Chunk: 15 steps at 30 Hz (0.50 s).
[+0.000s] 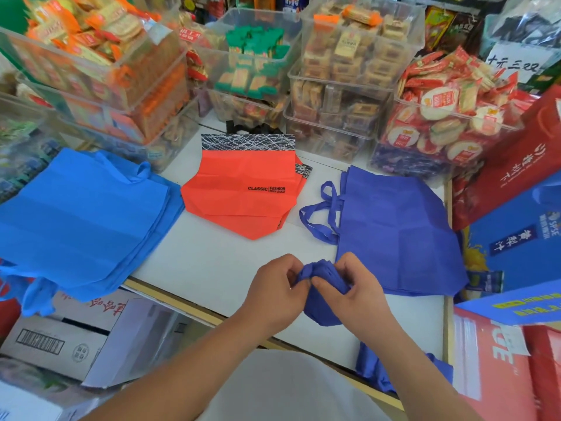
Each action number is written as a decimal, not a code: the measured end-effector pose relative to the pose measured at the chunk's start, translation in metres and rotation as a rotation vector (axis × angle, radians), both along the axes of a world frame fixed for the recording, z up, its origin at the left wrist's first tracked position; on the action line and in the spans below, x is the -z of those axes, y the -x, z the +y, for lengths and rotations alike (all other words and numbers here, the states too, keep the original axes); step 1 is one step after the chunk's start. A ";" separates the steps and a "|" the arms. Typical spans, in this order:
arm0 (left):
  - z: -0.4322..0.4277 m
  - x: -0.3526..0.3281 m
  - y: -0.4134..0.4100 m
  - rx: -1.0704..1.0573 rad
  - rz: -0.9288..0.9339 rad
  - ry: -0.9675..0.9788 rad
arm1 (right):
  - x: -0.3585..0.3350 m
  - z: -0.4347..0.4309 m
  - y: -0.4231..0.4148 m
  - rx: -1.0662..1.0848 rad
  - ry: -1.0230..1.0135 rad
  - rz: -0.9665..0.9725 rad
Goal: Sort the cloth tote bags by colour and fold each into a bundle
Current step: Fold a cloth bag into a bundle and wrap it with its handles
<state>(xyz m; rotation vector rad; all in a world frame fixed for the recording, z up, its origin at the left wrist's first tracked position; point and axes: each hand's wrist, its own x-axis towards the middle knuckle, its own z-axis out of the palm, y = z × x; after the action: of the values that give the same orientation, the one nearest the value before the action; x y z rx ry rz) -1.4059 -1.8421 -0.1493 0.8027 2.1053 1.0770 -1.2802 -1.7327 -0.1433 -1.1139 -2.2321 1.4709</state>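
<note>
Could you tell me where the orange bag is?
Head view: the orange bag lies on the table between light blue bags, left, and dark blue bags, right.

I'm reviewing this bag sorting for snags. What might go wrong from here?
The dark blue bundle is only pinched between the left hand and right hand; if the grip slackens it may spring open. The light blue pile overhangs the edge of the table and might slide off. A dark blue bag hanging below the edge could be overlooked.
</note>
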 end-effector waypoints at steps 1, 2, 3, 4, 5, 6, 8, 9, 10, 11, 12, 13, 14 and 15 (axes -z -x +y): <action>0.003 -0.002 0.002 -0.052 -0.084 0.003 | 0.000 0.001 0.002 -0.029 -0.016 -0.017; 0.006 -0.006 0.005 -0.093 -0.180 0.015 | -0.001 0.003 0.002 -0.049 -0.028 -0.029; 0.009 -0.010 0.008 -0.122 -0.295 0.038 | 0.000 0.005 0.003 -0.065 -0.045 -0.043; 0.012 -0.014 0.011 -0.132 -0.421 0.070 | 0.001 0.007 0.003 -0.086 -0.077 -0.067; 0.014 -0.017 0.013 -0.118 -0.517 0.112 | 0.002 0.008 0.003 -0.118 -0.121 -0.095; 0.015 -0.019 0.014 -0.090 -0.546 0.160 | 0.003 0.007 0.003 -0.153 -0.164 -0.113; 0.014 -0.018 0.014 -0.042 -0.445 0.253 | 0.006 0.006 0.002 -0.243 -0.265 -0.122; 0.012 -0.016 0.014 -0.028 -0.398 0.280 | 0.007 0.006 0.002 -0.287 -0.310 -0.140; 0.010 -0.014 0.014 -0.018 -0.383 0.289 | 0.006 0.005 0.003 -0.309 -0.323 -0.160; 0.010 -0.011 0.015 -0.013 -0.393 0.287 | 0.005 0.006 0.003 -0.303 -0.282 -0.166; 0.008 -0.009 0.016 -0.011 -0.413 0.270 | 0.002 0.008 0.003 -0.282 -0.201 -0.146; 0.007 -0.007 0.018 -0.012 -0.436 0.240 | 0.000 0.009 0.001 -0.263 -0.123 -0.118; 0.006 -0.006 0.019 -0.016 -0.461 0.202 | -0.002 0.010 -0.002 -0.255 -0.064 -0.089; 0.004 -0.007 0.018 -0.022 -0.493 0.161 | -0.004 0.011 -0.005 -0.256 -0.023 -0.064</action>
<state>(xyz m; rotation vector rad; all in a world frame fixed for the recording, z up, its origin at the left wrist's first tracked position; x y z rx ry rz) -1.4243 -1.8376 -0.1427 0.3863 1.7539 0.9818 -1.2748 -1.7218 -0.1397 -0.9063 -2.5065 1.5181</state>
